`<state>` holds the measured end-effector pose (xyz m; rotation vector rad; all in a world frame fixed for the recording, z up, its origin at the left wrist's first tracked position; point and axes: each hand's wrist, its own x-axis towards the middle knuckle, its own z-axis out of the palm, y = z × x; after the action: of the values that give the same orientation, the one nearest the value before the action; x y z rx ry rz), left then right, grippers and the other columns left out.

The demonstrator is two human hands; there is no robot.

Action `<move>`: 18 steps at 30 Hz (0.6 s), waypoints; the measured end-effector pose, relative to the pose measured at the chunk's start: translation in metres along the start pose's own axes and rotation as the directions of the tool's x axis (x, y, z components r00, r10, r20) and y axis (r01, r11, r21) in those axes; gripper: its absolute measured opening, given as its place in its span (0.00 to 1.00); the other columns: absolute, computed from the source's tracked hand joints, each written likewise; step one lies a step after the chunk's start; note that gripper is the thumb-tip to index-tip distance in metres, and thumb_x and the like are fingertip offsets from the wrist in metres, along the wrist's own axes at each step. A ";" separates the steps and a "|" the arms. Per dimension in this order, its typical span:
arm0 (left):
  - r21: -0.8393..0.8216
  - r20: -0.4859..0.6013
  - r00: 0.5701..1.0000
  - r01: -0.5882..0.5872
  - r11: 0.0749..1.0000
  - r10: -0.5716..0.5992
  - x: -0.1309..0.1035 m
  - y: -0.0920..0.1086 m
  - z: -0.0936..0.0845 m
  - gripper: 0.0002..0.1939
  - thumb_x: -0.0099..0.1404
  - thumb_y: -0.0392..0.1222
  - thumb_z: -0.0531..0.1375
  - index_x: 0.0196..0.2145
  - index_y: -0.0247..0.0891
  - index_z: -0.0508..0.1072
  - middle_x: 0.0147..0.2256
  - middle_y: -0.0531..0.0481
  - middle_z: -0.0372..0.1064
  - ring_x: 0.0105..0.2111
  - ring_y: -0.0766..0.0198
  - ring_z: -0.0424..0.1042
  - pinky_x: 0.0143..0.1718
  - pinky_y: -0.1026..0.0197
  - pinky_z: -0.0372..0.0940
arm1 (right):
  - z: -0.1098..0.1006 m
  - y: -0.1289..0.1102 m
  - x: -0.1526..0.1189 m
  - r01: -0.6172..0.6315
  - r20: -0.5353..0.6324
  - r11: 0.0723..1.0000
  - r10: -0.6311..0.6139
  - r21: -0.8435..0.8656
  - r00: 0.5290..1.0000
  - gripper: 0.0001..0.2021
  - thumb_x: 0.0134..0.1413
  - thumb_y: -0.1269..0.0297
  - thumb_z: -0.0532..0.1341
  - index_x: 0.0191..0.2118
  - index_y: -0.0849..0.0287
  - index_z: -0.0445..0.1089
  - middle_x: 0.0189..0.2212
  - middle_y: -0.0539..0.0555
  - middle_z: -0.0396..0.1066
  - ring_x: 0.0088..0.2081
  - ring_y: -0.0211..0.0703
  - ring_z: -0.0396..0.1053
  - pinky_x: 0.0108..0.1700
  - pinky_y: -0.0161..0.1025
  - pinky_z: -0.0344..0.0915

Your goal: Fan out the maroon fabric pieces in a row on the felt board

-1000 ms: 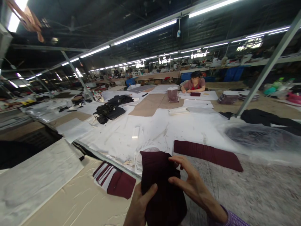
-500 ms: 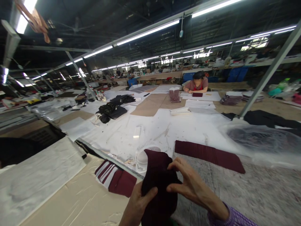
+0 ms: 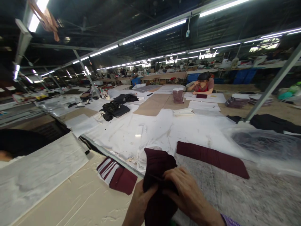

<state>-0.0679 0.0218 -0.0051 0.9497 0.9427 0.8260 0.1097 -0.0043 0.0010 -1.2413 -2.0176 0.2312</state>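
Note:
A dark maroon piece of fabric [image 3: 156, 163] hangs between my two hands at the lower middle. My left hand [image 3: 139, 201] grips its left edge, with the thumb lying over the cloth. On the other side my right hand [image 3: 185, 191] pinches a fold near the middle, its fingertips partly sunk in the cloth. To the left, a fanned pile of maroon and white fabric pieces [image 3: 117, 175] lies on the cream-covered table. A long maroon fabric strip [image 3: 211, 158] rests on the grey speckled surface to the right.
A small white fan [image 3: 143, 155] stands right behind the held cloth. Black garments [image 3: 117, 108] and a stack of maroon pieces [image 3: 178, 95] lie farther off. A co-worker [image 3: 204, 84] sits across the table. A slanted metal post [image 3: 272, 84] rises at right, beside plastic-wrapped material [image 3: 263, 141].
My right hand has closed in on the cloth and shifted down, bunching a fold across its middle. The view has turned slightly left. The co-worker has raised one hand toward the head.

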 end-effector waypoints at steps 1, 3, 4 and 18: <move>0.031 0.005 1.000 -0.012 0.999 0.012 0.000 -0.002 0.000 0.13 0.56 0.45 0.64 0.37 0.34 0.75 0.32 0.50 0.75 0.34 0.63 0.69 0.37 0.63 0.64 | 0.000 -0.001 0.001 -0.040 0.050 0.999 0.040 -0.005 0.998 0.18 0.45 0.72 0.69 0.42 0.58 0.64 0.37 0.53 0.72 0.37 0.47 0.67 0.40 0.46 0.64; 0.071 0.013 0.999 -0.033 0.997 0.032 -0.001 -0.006 0.001 0.14 0.56 0.45 0.64 0.38 0.35 0.75 0.34 0.49 0.75 0.36 0.63 0.69 0.39 0.62 0.64 | 0.002 -0.002 0.004 -0.078 0.159 0.995 0.087 -0.061 0.983 0.18 0.44 0.70 0.69 0.42 0.57 0.66 0.35 0.52 0.72 0.36 0.49 0.68 0.39 0.47 0.64; 0.067 0.014 0.999 -0.033 0.997 0.032 -0.001 -0.008 0.000 0.15 0.55 0.45 0.65 0.39 0.35 0.75 0.35 0.49 0.75 0.36 0.62 0.69 0.39 0.62 0.64 | 0.003 -0.002 0.005 -0.077 0.202 0.993 0.095 -0.093 0.975 0.15 0.46 0.70 0.68 0.40 0.56 0.67 0.34 0.51 0.71 0.36 0.49 0.68 0.38 0.46 0.65; -0.455 -0.104 0.992 0.020 0.890 -0.075 0.000 -0.017 -0.019 0.18 0.54 0.44 0.65 0.41 0.32 0.75 0.37 0.41 0.77 0.39 0.51 0.75 0.45 0.53 0.67 | 0.031 0.000 -0.003 0.194 0.125 0.981 -0.193 0.005 0.973 0.13 0.63 0.72 0.48 0.43 0.56 0.68 0.42 0.56 0.76 0.38 0.48 0.76 0.35 0.42 0.74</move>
<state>-0.0824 0.0210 -0.0255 0.4717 0.8194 1.0150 0.0896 0.0002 -0.0228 -1.0476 -2.2327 0.2117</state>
